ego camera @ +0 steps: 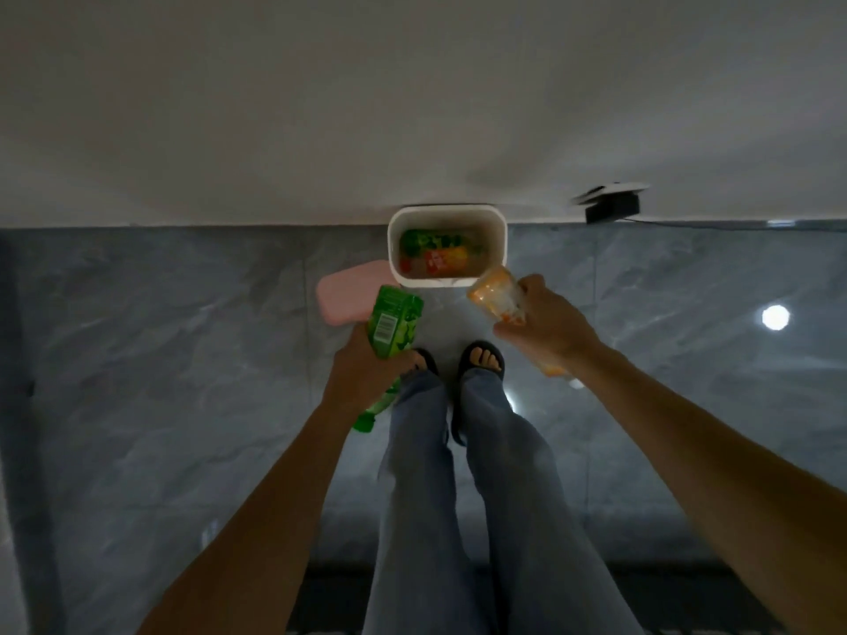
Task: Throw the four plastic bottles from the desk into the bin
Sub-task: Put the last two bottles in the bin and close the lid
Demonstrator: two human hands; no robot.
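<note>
Left hand [362,373] wraps the green bottle [392,327]; right hand [545,330] clasps the orange bottle [497,295]. Both poise at six o'clock of the white bin [499,240], bottles already inside. Judged light, stiff, slick; mid-body hold suits.
</note>
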